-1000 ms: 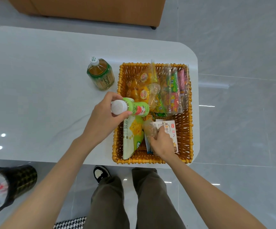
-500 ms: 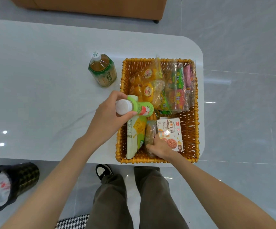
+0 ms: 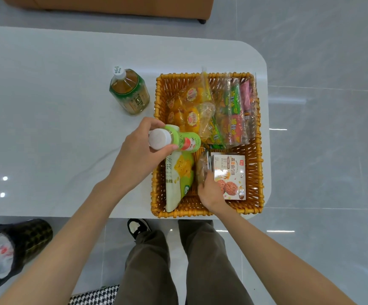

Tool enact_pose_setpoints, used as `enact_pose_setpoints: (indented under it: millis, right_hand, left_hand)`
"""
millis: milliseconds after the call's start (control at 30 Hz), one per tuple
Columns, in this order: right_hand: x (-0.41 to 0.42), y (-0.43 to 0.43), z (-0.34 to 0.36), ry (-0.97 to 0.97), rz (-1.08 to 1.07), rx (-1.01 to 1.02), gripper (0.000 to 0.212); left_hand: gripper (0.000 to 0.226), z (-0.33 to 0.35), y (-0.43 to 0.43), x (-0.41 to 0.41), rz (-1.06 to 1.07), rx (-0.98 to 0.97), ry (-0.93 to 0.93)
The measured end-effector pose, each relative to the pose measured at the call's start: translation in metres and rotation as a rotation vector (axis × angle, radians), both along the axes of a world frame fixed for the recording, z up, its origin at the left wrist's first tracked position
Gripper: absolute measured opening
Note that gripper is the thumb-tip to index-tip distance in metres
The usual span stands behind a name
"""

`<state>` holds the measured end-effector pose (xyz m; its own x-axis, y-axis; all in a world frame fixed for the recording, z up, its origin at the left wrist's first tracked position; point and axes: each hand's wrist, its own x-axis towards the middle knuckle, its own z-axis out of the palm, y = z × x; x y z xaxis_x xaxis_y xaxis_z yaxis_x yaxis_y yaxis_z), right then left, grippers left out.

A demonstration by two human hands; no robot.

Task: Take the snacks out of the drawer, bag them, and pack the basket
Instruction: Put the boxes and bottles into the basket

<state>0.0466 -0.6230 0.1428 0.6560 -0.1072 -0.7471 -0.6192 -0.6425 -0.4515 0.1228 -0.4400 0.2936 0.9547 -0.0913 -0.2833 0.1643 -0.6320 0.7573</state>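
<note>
Over the basket's [image 3: 259, 155] left rim the left hand [image 3: 138, 156] is gripping a green bottle [image 3: 186, 142], while inside it the right hand [image 3: 211, 193] is clasping the cookie box [image 3: 231, 171].

Two bottles [image 3: 130, 93], one basket [image 3: 258, 164], one box [image 3: 229, 172].

Single head-worn wide-angle view, facing steeply down and slightly forward. White table [image 3: 46, 106] spans upper frame, edges bowed by lens. Wicker basket [image 3: 259, 155] close in, just toward 3 o'clock of centre, near enough to read pack labels. Wearer's trousers [image 3: 152, 271] and shoe [image 3: 138, 227] at 6 o'clock, bin [image 3: 33, 236] at 8, sofa base [image 3: 112, 5] at 12.
</note>
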Motion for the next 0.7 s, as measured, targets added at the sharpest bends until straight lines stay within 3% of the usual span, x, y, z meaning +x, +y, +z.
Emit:
enact_pose_setpoints:
  millis: [133,267,400,567,700]
  right_hand:
    - [0.004,-0.009,0.001,-0.161,0.144,-0.223,0.033]
    - [0.007,-0.018,0.008,-0.269,0.123,-0.237,0.039]
    - [-0.002,-0.033,0.011,-0.326,0.304,-0.351,0.051]
    - [0.003,-0.042,0.025,-0.331,0.179,-0.182,0.041]
    - [0.01,-0.047,0.059,-0.455,0.039,-0.024,0.038]
  left_hand:
    - [0.047,0.001,-0.001,0.003,-0.012,-0.006,-0.015]
    - [0.047,0.002,-0.002,0.003,-0.018,0.0,-0.03]
    - [0.049,0.005,-0.003,0.0,-0.039,0.007,-0.033]
    - [0.05,0.013,-0.006,-0.007,-0.043,0.004,-0.006]
    - [0.05,0.018,-0.014,-0.015,-0.031,0.027,0.028]
